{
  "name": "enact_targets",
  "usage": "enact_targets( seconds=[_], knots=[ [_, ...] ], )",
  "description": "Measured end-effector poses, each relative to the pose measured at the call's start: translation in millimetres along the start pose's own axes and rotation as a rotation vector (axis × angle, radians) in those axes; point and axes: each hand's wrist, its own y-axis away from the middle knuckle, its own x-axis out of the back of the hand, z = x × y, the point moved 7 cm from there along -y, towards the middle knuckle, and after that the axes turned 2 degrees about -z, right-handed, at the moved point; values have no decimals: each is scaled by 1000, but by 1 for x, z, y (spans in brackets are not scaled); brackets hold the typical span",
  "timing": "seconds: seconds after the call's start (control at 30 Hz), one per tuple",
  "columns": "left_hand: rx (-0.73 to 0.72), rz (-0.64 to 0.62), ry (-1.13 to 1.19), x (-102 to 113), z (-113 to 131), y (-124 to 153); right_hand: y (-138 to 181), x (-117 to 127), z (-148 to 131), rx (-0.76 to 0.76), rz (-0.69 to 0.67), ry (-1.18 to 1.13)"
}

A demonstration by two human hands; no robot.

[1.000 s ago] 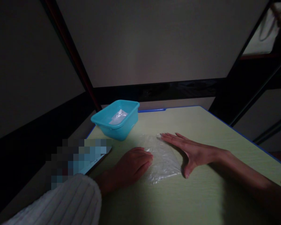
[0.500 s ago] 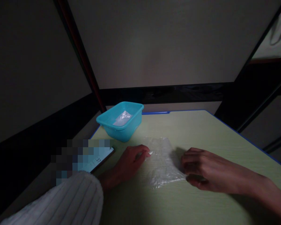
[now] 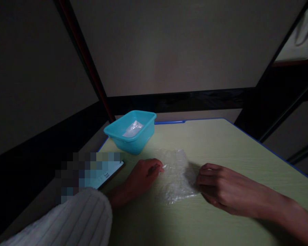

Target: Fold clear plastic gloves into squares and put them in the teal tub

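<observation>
A clear crinkled plastic bag [image 3: 176,175] lies flat on the pale green table [image 3: 220,147]. My left hand [image 3: 140,177], in a white ribbed sleeve, pinches the bag's left edge with curled fingers. My right hand [image 3: 220,189] is curled at the bag's right edge, fingertips gripping the plastic. The scene is dim.
A turquoise plastic tub [image 3: 130,131] with a clear bag inside stands at the table's far left corner. A phone with a lit screen [image 3: 104,176] lies left of my left hand. Dark frame bars and grey panels surround the table.
My right hand, flat on the bag a second ago, has pulled back and curled onto its right edge. My left hand's fingers closed on the left edge.
</observation>
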Motion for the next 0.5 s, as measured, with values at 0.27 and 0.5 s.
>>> enact_targets(
  seconds=[0.27,0.5],
  knots=[
    [3,-5,-2,1,0,0,-4,4,3,-13,-28,-113],
    [-2,6,13,1,-1,0,0,-2,7,33,61,-52]
  ],
)
